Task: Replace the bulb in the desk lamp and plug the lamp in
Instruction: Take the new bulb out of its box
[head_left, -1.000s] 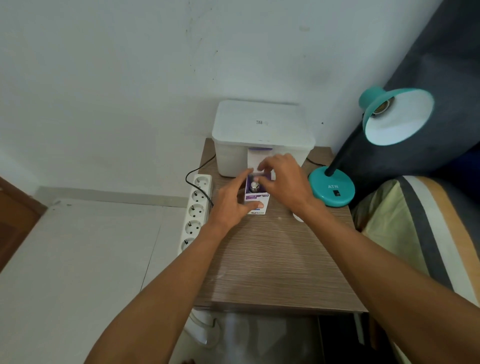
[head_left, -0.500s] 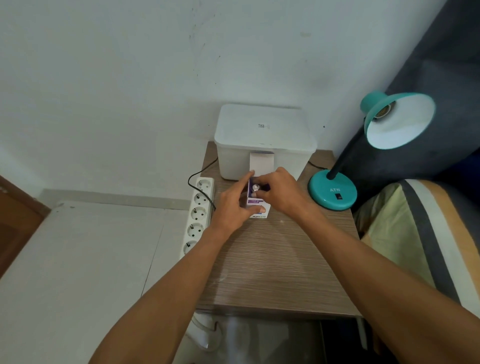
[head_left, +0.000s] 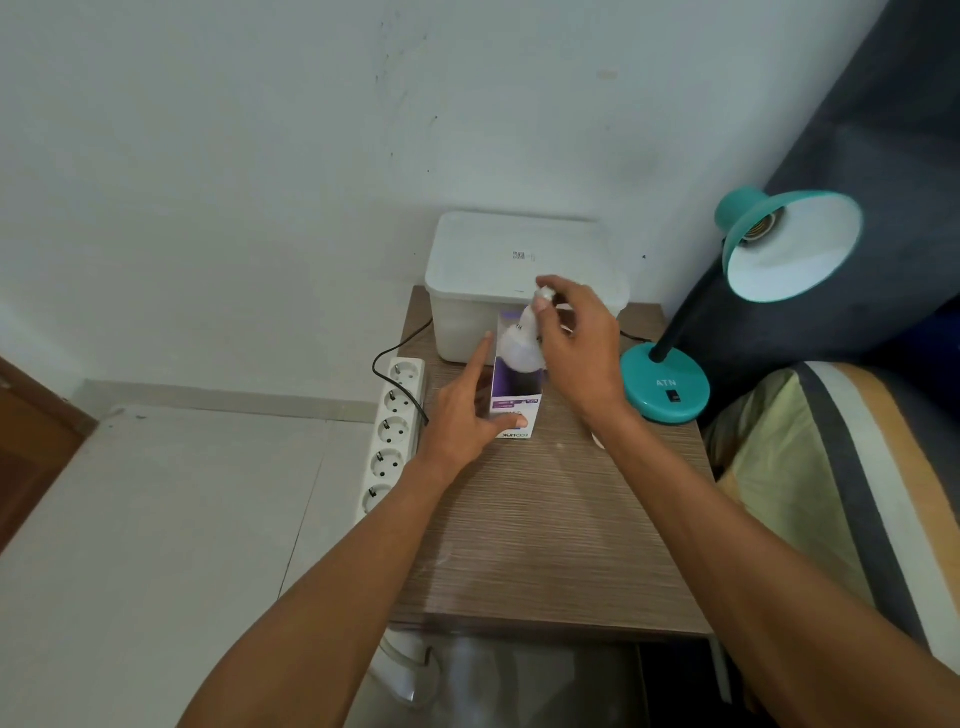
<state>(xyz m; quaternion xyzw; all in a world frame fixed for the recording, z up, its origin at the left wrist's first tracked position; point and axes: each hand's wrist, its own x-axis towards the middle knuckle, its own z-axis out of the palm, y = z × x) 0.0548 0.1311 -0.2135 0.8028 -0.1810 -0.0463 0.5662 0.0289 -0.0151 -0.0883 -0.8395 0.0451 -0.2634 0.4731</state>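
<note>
A purple-and-white bulb box (head_left: 515, 402) stands upright on the wooden bedside table (head_left: 545, 545). My left hand (head_left: 462, 415) grips the box from its left side. My right hand (head_left: 576, 343) pinches the metal base of a white bulb (head_left: 522, 348), which is lifted mostly out of the box's open top and blurred. The teal desk lamp (head_left: 667, 387) stands at the table's right. Its shade (head_left: 789, 244) faces me and its socket holds no bulb. A white power strip (head_left: 392, 436) lies along the table's left edge.
A white lidded plastic bin (head_left: 488, 291) sits at the back of the table against the wall. A black cord (head_left: 400, 358) runs from behind it over the power strip. A striped bed with dark cushion is on the right. A white low surface is on the left.
My right hand has pulled the bulb upward out of the box. My left hand still steadies the box.
</note>
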